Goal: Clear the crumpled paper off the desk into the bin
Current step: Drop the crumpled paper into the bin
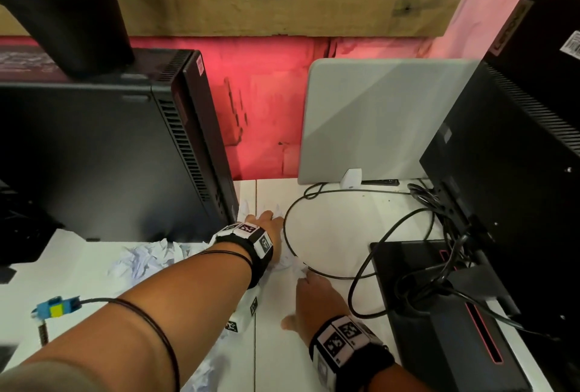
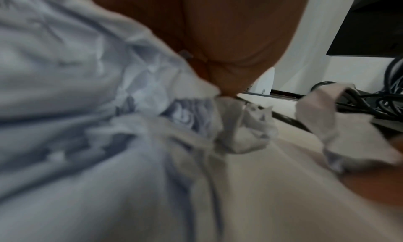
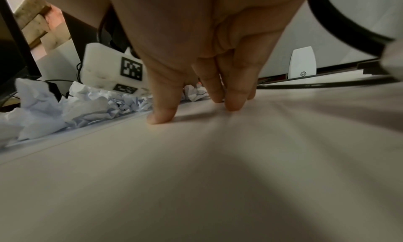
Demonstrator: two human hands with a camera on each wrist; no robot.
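Crumpled white paper lies in several lumps on the white desk (image 1: 332,234): one pile (image 1: 150,258) beside the black tower, one lump (image 1: 287,258) under my left wrist, and one more (image 1: 204,373) at the front edge. My left hand (image 1: 270,217) reaches forward and lies on paper next to the tower; its fingers are mostly hidden. The left wrist view is blurred, with paper (image 2: 87,90) pressed under the palm. My right hand (image 1: 306,281) is flat on the desk, its straight fingers (image 3: 163,111) touching the surface by the paper (image 3: 43,111). No bin is in view.
A black PC tower (image 1: 125,156) stands at the left. A grey divider panel (image 1: 376,121) is behind. A monitor back (image 1: 502,172) and a flat black unit (image 1: 439,344) with tangled cables are at the right. A black cable loop (image 1: 284,228) runs beside both hands. A blue-yellow plug (image 1: 56,310) lies at the front left.
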